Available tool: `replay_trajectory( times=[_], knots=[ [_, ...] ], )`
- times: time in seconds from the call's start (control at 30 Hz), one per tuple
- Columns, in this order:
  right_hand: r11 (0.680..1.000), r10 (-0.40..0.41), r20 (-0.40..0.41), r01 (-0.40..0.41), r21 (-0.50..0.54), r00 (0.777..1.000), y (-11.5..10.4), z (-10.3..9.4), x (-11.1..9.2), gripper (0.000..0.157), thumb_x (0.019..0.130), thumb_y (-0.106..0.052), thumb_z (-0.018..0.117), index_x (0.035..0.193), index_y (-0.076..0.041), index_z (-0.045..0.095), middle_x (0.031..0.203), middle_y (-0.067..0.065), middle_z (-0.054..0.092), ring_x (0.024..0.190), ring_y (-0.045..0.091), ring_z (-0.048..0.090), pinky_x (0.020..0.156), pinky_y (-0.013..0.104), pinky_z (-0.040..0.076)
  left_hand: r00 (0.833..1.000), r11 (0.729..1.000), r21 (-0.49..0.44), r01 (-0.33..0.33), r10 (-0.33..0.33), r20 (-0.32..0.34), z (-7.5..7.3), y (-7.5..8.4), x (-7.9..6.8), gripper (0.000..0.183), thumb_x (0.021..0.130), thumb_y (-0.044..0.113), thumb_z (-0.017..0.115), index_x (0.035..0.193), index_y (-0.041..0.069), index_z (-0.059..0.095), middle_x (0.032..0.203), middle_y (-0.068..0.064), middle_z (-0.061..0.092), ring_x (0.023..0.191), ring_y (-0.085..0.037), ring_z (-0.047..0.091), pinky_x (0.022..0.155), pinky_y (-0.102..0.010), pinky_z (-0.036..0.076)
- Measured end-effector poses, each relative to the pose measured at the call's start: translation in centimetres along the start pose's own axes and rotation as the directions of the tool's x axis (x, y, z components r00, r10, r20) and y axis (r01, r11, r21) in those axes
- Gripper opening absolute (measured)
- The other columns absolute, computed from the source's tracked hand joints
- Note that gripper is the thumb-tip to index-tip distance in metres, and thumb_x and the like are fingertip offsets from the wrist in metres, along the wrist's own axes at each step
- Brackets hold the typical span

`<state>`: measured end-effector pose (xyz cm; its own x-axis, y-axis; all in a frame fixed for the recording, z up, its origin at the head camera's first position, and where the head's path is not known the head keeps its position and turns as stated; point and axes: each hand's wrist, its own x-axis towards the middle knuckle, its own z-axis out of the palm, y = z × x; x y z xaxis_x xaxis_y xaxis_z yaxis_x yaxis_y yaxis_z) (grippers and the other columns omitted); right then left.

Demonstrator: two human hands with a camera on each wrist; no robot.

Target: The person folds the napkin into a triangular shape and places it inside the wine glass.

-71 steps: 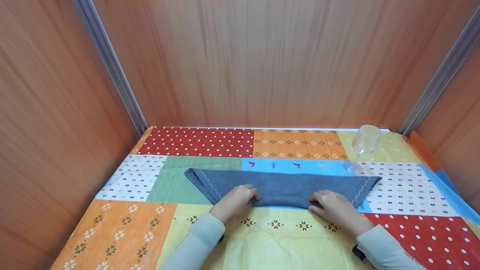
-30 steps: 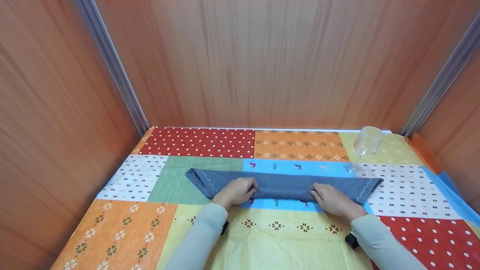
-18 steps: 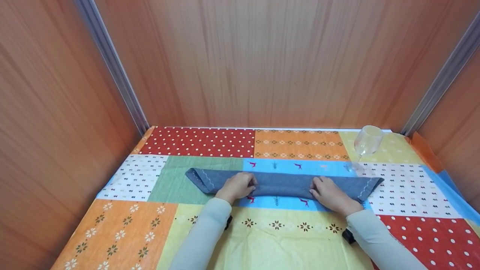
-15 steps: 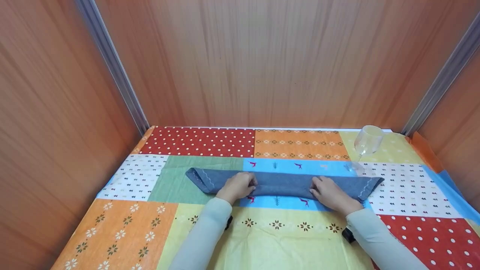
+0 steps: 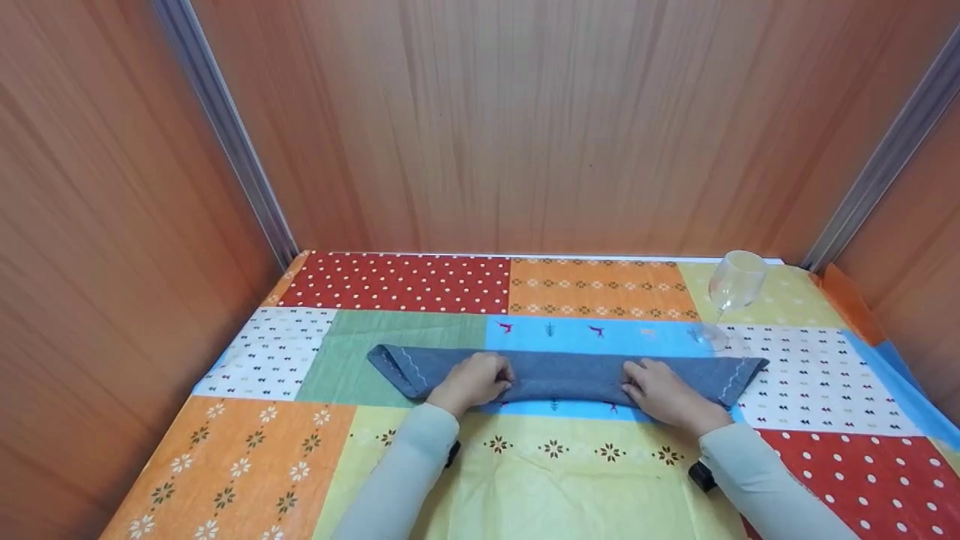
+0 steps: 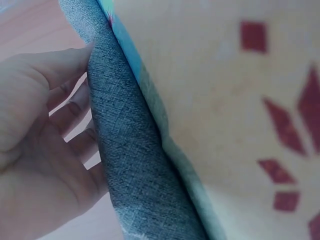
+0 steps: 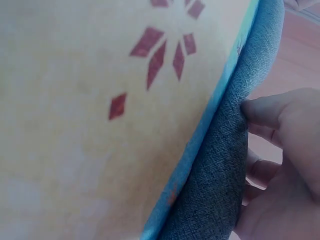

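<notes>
A grey-blue cloth napkin [image 5: 566, 376] lies across the table as a long, partly rolled strip, with pale stitching near its pointed ends. My left hand [image 5: 474, 379] grips its near edge left of the middle. Farther right, my right hand [image 5: 660, 390] holds the same edge. In the left wrist view the thumb [image 6: 70, 62] presses the rolled napkin [image 6: 127, 135], and the other fingers curl behind it. The right wrist view shows the thumb [image 7: 262, 110] against the roll [image 7: 220, 155], with the fingertips partly hidden behind the cloth.
A clear wine glass [image 5: 736, 281] stands upright at the back right, beyond the napkin's right end. A patchwork-print tablecloth [image 5: 555, 495] covers the table. Wood-grain panels [image 5: 525, 127] rise behind and on both sides.
The napkin's near edge has been rolled away from me, leaving a narrower strip. Since half a second ago, both hands and the napkin have shifted slightly back towards me.
</notes>
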<state>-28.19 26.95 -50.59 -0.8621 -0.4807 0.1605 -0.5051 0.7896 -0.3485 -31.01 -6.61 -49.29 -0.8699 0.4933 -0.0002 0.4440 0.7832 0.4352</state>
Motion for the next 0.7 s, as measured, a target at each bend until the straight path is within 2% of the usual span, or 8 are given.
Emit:
replay_trajectory(
  times=[0.27,0.43,0.57,0.7],
  knots=[
    [0.999,-0.02,0.044,0.018,0.038,0.999,-0.8,-0.6,-1.1,0.012,0.1,-0.007,0.06,0.09,-0.013,0.056,0.082,-0.004,0.048,0.074,0.014,0.045,0.064,0.034,0.043,0.999,0.999,0.018,-0.034,0.034,0.018,0.1,0.4,-1.2,0.004,0.096,0.013,0.069,0.098,0.013,0.073,0.096,0.003,0.066,0.093,-0.015,0.063,0.082,-0.036,0.054],
    [0.999,-0.023,0.043,0.021,0.041,0.999,-0.9,-0.7,-1.3,0.012,0.1,-0.007,0.06,0.09,-0.013,0.056,0.082,-0.004,0.048,0.074,0.013,0.045,0.065,0.034,0.042,0.995,0.994,0.075,-0.084,0.088,-0.041,0.2,0.6,-1.6,0.004,0.092,0.011,0.074,0.094,0.014,0.076,0.093,0.003,0.069,0.089,-0.014,0.065,0.079,-0.033,0.055],
    [0.998,-0.029,0.041,0.027,0.05,0.999,-0.9,-0.7,-1.3,0.012,0.1,-0.008,0.06,0.09,-0.013,0.057,0.082,-0.004,0.049,0.074,0.013,0.045,0.064,0.033,0.042,0.977,0.973,0.17,-0.157,0.178,-0.116,0.2,1.0,-1.8,0.007,0.086,0.006,0.079,0.09,0.012,0.078,0.089,0.001,0.072,0.086,-0.014,0.067,0.076,-0.03,0.056],
    [0.998,-0.026,0.044,0.024,0.052,0.999,-0.8,-0.6,-1.3,0.012,0.1,-0.009,0.061,0.09,-0.014,0.057,0.082,-0.005,0.048,0.074,0.013,0.045,0.064,0.033,0.041,0.952,0.939,0.27,-0.215,0.263,-0.157,0.5,1.4,-2.3,0.011,0.084,0.002,0.079,0.092,0.01,0.08,0.091,-0.001,0.074,0.087,-0.016,0.07,0.076,-0.029,0.057]
  ],
)
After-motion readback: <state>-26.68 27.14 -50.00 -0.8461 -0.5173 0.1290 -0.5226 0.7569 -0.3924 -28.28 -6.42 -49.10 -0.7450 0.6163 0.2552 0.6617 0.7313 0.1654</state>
